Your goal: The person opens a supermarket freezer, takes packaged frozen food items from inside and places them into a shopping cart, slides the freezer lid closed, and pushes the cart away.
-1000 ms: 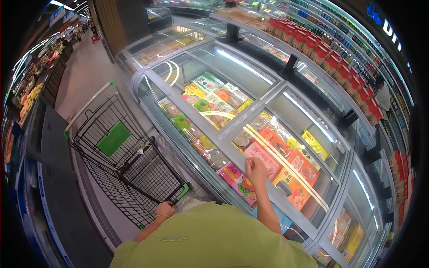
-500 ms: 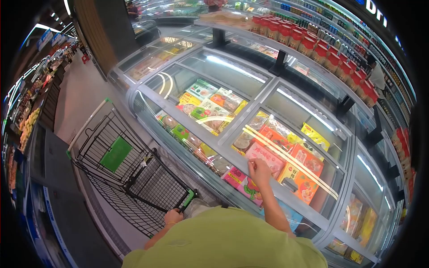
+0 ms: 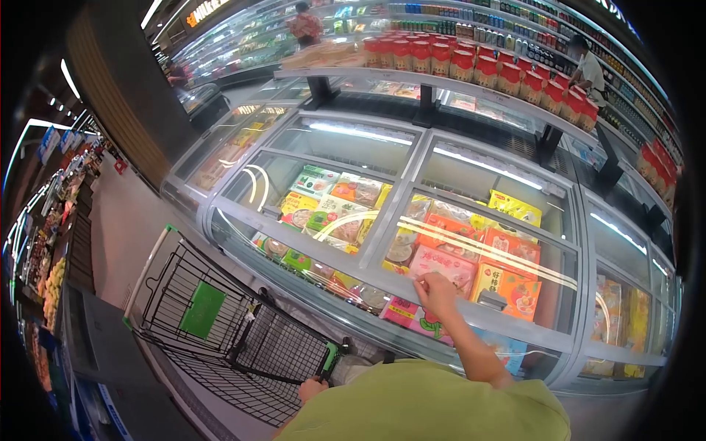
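Observation:
My left hand is closed around the handle of a black wire shopping cart with a green panel, at the lower left. My right hand is over the front frame of a sliding glass freezer lid, its fingers curled and thumb close to the index finger. Whether the fingers grip the frame or anything small cannot be made out. Under the glass near this hand lie a pink food package, an orange and yellow package and a magenta package. A dark grey lid handle is to its right.
Adjoining freezer compartments continue to the right. Behind them, a shelf carries rows of red-lidded jars. A person stands by the drink shelves, and another person is farther back. Fruit stands line the aisle at left.
The view has turned, so the freezers appear more level. My right hand stays by the lid frame and my left hand stays on the cart handle. The lid looks unmoved.

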A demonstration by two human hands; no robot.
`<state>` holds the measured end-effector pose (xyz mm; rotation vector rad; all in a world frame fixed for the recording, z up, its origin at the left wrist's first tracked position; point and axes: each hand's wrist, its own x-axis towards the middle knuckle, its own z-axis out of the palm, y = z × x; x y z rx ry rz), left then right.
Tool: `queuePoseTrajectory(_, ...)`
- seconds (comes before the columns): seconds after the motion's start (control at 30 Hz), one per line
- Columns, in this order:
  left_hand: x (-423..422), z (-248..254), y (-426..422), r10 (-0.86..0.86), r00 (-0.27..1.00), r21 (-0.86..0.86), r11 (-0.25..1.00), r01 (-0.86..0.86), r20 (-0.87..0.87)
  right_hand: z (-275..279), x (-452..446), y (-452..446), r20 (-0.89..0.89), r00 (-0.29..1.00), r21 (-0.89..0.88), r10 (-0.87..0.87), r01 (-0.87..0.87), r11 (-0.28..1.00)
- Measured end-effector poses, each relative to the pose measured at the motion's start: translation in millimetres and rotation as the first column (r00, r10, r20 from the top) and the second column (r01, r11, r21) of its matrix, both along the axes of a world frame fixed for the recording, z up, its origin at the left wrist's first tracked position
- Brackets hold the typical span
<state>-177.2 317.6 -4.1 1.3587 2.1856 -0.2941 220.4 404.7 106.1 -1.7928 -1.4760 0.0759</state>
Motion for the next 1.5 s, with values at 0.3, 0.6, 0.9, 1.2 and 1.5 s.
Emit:
queuePoseTrajectory(0.3,-6.6,-7.2,1.4,0.01,1.0,0.013,1.0,-0.01,0.003,-4.1,5.2,-7.2,0.067,0.996,-0.026,0.051,-0.049,0.998)
queuePoseTrajectory(0.6,-13.2,-1.5,1.6,-0.053,0.998,0.025,0.998,0.052,0.031,-1.8,3.7,-5.3,0.042,0.999,-0.016,0.005,-0.005,1.0)
queuePoseTrajectory(0.9,-6.5,7.7,7.5,-0.075,0.991,-0.021,0.997,0.078,0.107,-9.5,11.5,-14.0,0.155,0.988,-0.081,-0.001,0.014,0.997)
queuePoseTrajectory(1.2,-18.8,4.7,19.9,-0.117,0.956,-0.01,0.992,0.125,0.268,-19.2,14.6,-8.9,0.259,0.966,-0.063,-0.028,0.046,0.997)
queuePoseTrajectory(1.5,-44.4,3.6,13.4,-0.143,0.924,-0.071,0.981,0.179,0.354,-22.5,-64.9,15.1,-0.078,0.996,-0.005,0.054,-0.054,0.999)
